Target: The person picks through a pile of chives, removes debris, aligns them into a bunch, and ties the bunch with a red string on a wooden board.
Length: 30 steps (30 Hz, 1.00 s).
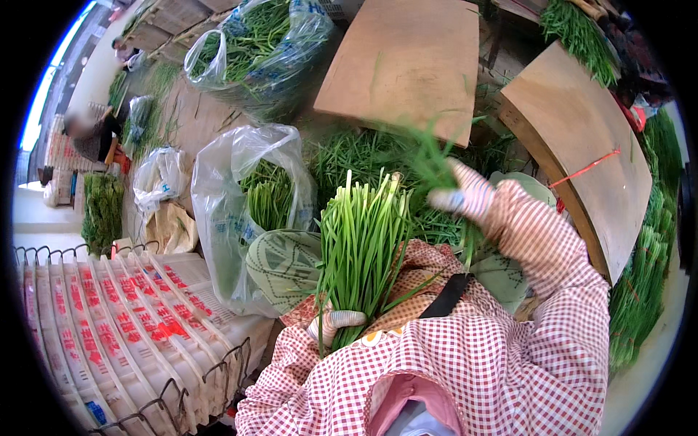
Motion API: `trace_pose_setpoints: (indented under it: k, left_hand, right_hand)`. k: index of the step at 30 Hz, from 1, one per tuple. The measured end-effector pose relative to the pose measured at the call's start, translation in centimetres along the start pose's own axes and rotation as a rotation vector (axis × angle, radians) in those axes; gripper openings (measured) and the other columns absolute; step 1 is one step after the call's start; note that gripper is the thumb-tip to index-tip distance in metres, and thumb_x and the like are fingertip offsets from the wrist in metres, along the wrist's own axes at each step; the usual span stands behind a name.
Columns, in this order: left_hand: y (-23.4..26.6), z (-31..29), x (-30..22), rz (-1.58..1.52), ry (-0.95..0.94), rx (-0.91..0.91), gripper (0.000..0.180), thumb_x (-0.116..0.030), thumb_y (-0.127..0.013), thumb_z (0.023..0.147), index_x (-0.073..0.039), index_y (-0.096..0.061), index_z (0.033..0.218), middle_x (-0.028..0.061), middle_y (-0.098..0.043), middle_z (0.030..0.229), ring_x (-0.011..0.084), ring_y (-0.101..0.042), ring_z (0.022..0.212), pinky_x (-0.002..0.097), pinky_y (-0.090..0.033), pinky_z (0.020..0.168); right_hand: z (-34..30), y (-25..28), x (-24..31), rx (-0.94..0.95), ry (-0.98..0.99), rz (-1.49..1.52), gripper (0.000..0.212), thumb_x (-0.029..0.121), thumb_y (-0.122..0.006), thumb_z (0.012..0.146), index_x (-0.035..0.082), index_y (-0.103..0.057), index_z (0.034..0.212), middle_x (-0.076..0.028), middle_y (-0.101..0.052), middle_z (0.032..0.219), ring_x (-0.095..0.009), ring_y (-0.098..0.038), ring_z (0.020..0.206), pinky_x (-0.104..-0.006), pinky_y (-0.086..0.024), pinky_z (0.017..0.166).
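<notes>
My left hand [338, 325], in a striped glove, is closed round the lower part of a thick bunch of garlic chives [363, 247]. The bunch stands upright before my chest, its pale cut ends at the top. Farther out to the right, my right hand [469, 195] is blurred by motion. Loose chive leaves [430, 163] show between its thumb and fingers, smeared along with it. Beneath that hand lies a heap of loose green leaves [356, 156]. A checked apron [465, 363] covers my lap and arms.
Left of the bunch, an open clear plastic bag [218, 196] holds more chives. Another filled bag [269, 73] stands beyond. Wooden boards [407, 58] lie ahead and a curved-looking board [589, 145] at right. A wire-bound stack of white crates [123, 320] is at left. Another person [94, 138] sits far left.
</notes>
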<state>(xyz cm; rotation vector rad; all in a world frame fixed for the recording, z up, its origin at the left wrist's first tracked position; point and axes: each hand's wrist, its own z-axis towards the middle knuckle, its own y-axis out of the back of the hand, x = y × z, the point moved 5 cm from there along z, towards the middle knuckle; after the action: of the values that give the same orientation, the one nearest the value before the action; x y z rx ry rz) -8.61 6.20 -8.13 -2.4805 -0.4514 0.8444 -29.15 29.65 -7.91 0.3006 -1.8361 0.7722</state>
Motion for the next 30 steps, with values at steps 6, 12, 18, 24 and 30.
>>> trace_pose_setpoints:
  k: [6, 12, 18, 24, 30]
  left_hand:
    - [-2.1, 0.1, -0.2, -0.003, 0.055, 0.018, 0.063, 0.002, -0.069, 0.071, -0.004, -0.049, 0.131, 0.0106, -0.063, 0.117, 0.0229, -0.061, 0.104, 0.0372, -0.049, 0.091]
    - [-2.1, -0.1, 0.6, 0.053, 0.010, 0.030, 0.064, 0.001, -0.069, 0.073, -0.005, -0.047, 0.133, 0.0101, -0.062, 0.118, 0.0223, -0.060, 0.105, 0.0369, -0.048, 0.092]
    - [-0.9, -0.3, 1.0, 0.073, -0.008, 0.021, 0.064, 0.000, -0.068, 0.075, -0.005, -0.045, 0.134, 0.0097, -0.061, 0.120, 0.0218, -0.059, 0.107, 0.0367, -0.047, 0.094]
    - [-1.3, 0.0, 1.1, 0.104, -0.057, 0.034, 0.065, 0.000, -0.068, 0.076, -0.006, -0.043, 0.136, 0.0092, -0.060, 0.121, 0.0212, -0.058, 0.109, 0.0364, -0.046, 0.095]
    - [0.1, 0.0, 1.4, 0.126, -0.109, 0.023, 0.065, -0.001, -0.067, 0.078, -0.006, -0.041, 0.138, 0.0088, -0.059, 0.123, 0.0207, -0.057, 0.110, 0.0362, -0.045, 0.097]
  right_hand:
    - [0.1, -4.6, -1.3, -0.117, -0.239, -0.717, 0.090, 0.027, -0.073, 0.073, 0.001, -0.023, 0.143, -0.027, -0.058, 0.115, -0.035, -0.057, 0.109, -0.0364, -0.044, 0.096]
    - [1.9, 1.4, -1.7, -0.408, 0.162, -0.756, 0.037, 0.012, -0.056, 0.082, -0.001, -0.054, 0.117, -0.023, -0.063, 0.100, -0.033, -0.062, 0.095, -0.0388, -0.048, 0.086]
    - [1.9, 7.6, 0.2, -0.459, -0.255, -0.169, 0.056, 0.041, -0.068, 0.082, 0.006, -0.052, 0.123, -0.006, -0.056, 0.084, -0.014, -0.051, 0.066, -0.0337, -0.046, 0.055]
    - [3.9, 0.6, -2.5, 0.224, -0.375, -0.476, 0.089, 0.064, -0.067, 0.073, 0.006, -0.044, 0.137, -0.015, -0.051, 0.132, -0.024, -0.046, 0.122, -0.0377, -0.035, 0.102]
    - [6.9, 0.9, -6.3, 0.080, -0.255, -0.297, 0.039, 0.031, -0.074, 0.079, 0.007, -0.066, 0.108, -0.007, -0.068, 0.095, -0.018, -0.062, 0.086, -0.0355, -0.047, 0.079]
